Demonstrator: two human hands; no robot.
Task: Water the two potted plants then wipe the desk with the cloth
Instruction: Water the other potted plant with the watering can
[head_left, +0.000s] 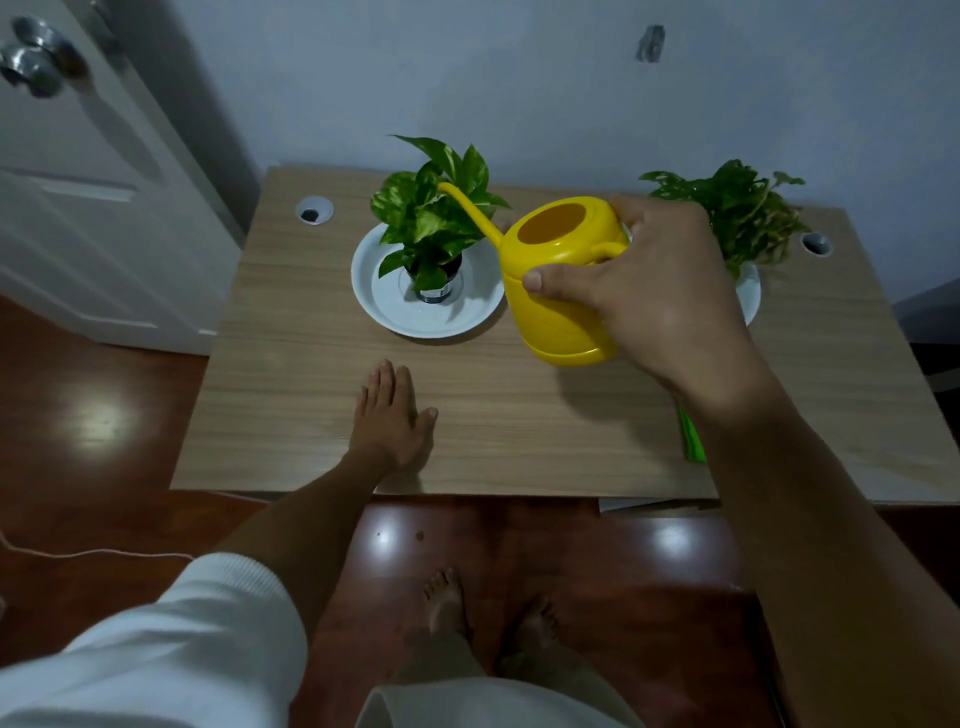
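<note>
My right hand (660, 291) grips a yellow watering can (556, 291) held above the wooden desk (311, 374), its long spout reaching up and left over the leaves of the left potted plant (434, 218). That plant stands in a dark pot on a white dish (384, 306). The right potted plant (737, 213) sits at the back right on another white dish (750, 296), partly hidden behind my hand. My left hand (389, 415) lies flat on the desk near the front edge, fingers together, holding nothing. A green cloth (693, 441) peeks out beside my right forearm.
Two round cable holes, one at the back left (314, 210) and one at the back right (816, 243), pierce the desk. A white door (78, 182) stands to the left and a wall runs behind the desk. My bare feet (488, 608) are on the reddish wooden floor.
</note>
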